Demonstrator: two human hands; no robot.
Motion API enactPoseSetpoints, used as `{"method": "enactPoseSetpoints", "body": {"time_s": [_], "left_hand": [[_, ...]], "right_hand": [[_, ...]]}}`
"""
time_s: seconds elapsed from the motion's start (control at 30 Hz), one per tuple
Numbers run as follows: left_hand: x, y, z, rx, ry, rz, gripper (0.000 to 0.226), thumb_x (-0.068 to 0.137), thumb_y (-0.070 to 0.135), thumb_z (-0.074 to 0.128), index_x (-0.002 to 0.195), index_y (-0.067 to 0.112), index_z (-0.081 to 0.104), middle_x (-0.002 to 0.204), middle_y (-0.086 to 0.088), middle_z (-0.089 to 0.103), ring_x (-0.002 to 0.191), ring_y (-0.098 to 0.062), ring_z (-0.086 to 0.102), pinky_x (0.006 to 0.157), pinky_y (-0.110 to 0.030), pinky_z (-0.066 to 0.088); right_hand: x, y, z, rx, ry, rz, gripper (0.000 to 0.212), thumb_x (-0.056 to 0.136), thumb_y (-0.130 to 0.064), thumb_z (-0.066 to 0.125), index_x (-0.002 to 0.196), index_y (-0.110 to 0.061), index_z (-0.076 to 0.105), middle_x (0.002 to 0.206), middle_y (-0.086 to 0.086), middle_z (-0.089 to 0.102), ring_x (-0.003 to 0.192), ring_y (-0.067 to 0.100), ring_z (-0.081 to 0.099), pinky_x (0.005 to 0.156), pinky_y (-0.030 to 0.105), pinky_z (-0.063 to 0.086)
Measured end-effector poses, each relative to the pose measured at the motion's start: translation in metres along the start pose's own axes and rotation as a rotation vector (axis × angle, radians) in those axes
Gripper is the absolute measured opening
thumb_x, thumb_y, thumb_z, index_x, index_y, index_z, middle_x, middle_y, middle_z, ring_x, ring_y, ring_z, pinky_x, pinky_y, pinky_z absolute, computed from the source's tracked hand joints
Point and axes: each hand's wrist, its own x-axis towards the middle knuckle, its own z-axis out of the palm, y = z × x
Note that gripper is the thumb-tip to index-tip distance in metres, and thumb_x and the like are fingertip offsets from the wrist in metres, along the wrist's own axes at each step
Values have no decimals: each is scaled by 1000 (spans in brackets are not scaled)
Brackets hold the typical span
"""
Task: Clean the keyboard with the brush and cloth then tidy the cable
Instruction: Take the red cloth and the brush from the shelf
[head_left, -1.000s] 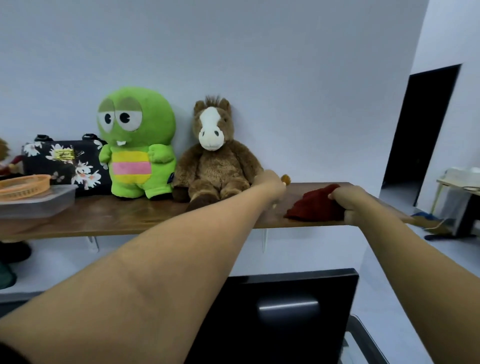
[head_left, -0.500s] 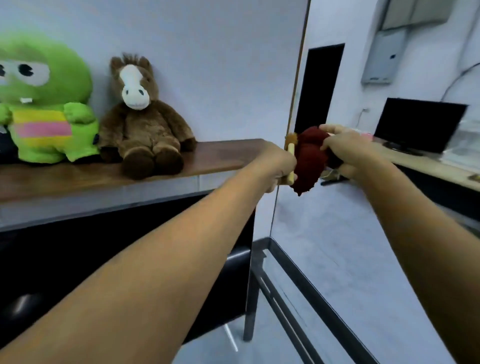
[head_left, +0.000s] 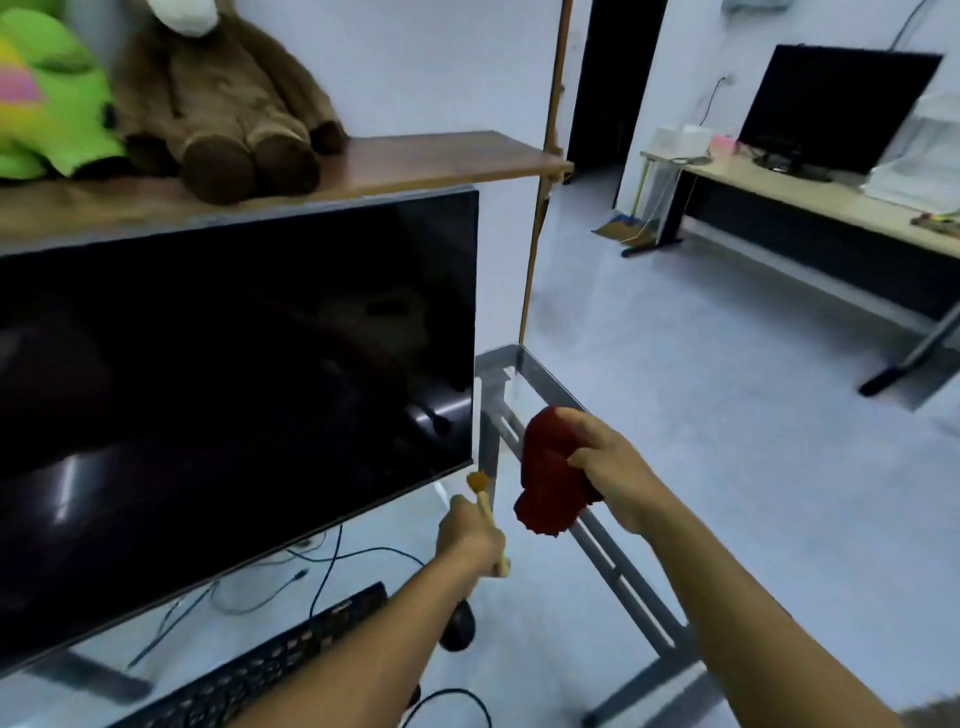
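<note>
The brush (head_left: 485, 512) is gripped upright in the closed left hand (head_left: 467, 538); the red cloth (head_left: 550, 475) is clutched in the right hand (head_left: 613, 475); both are held above the keyboard (head_left: 270, 662), beside the monitor (head_left: 234, 395).

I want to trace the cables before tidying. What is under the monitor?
Under the monitor, thin cables lie on the glass desk, beside the keyboard. The left arm covers part of the keyboard.
</note>
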Motion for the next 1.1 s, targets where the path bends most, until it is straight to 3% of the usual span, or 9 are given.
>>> {"method": "enactPoseSetpoints", "body": {"time_s": [0.1, 0.27, 0.4, 0.57, 0.63, 0.73, 0.83, 0.93, 1.1], "left_hand": [[4, -34, 9, 55, 55, -68, 31, 83, 7, 62, 105, 12, 41, 108, -12, 59, 84, -33, 67, 56, -45, 60], [3, -55, 36, 160, -10, -139, 39, 93, 5, 50, 127, 13, 34, 107, -7, 55, 95, -28, 61, 63, -38, 60], [6, -64, 57, 220, -23, -127, 37, 95, 8, 46, 130, 10, 34, 110, -10, 56, 90, -27, 59, 70, -40, 59], [-1, -63, 76, 358, -75, -109, 38, 88, 11, 61, 113, 13, 32, 104, -9, 59, 76, -28, 65, 38, -31, 52], [0, -62, 82, 362, -80, -113, 36, 89, 21, 63, 108, 16, 33, 103, -8, 60, 65, -28, 68, 37, -29, 51], [3, -65, 89, 388, -78, -117, 34, 88, 29, 64, 104, 18, 37, 101, -7, 65, 65, -29, 71, 50, -36, 60], [5, -66, 93, 395, -58, -124, 35, 87, 32, 66, 103, 19, 38, 102, -7, 68, 69, -29, 72, 56, -38, 61], [12, -66, 94, 385, -38, -126, 36, 87, 34, 67, 104, 20, 38, 104, -7, 68, 66, -27, 72, 55, -35, 61], [16, -65, 90, 354, -29, -139, 36, 89, 35, 65, 107, 20, 38, 107, -8, 68, 61, -24, 72, 51, -29, 59]], "right_hand": [[-1, 55, 20, 15, -86, 47, 66, 80, 17, 36, 122, -28, 59, 112, -2, 68, 99, 18, 63, 77, 26, 51], [2, 131, 12, -75, -68, 178, 58, 92, 13, 33, 128, -27, 54, 119, -6, 57, 108, 15, 54, 66, 12, 50], [13, 161, -9, -228, 6, 153, 62, 87, 13, 30, 131, -24, 53, 128, 1, 57, 116, 22, 54, 94, 36, 52], [21, 174, -28, -373, 19, 122, 57, 89, 6, 35, 132, -28, 52, 136, 1, 53, 123, 25, 50, 101, 40, 48], [18, 179, -30, -725, 9, 79, 51, 92, -8, 45, 138, -28, 47, 144, 7, 44, 129, 29, 43, 105, 41, 40], [14, 189, -27, -1168, 48, -203, 49, 95, -28, 51, 143, -29, 42, 157, 8, 26, 143, 33, 25, 113, 52, 22], [15, 201, -17, -1183, -136, -262, 49, 102, -36, 36, 150, -30, 27, 162, 3, 8, 149, 27, 6, 118, 47, 5], [18, 208, -10, -1187, -130, -238, 52, 104, -38, 28, 153, -28, 16, 162, 2, -2, 149, 26, -2, 113, 40, -8], [27, 199, -2, -1231, -152, -182, 53, 104, -39, 25, 153, -26, 12, 162, 4, -6, 149, 28, -7, 116, 43, -6]]}}
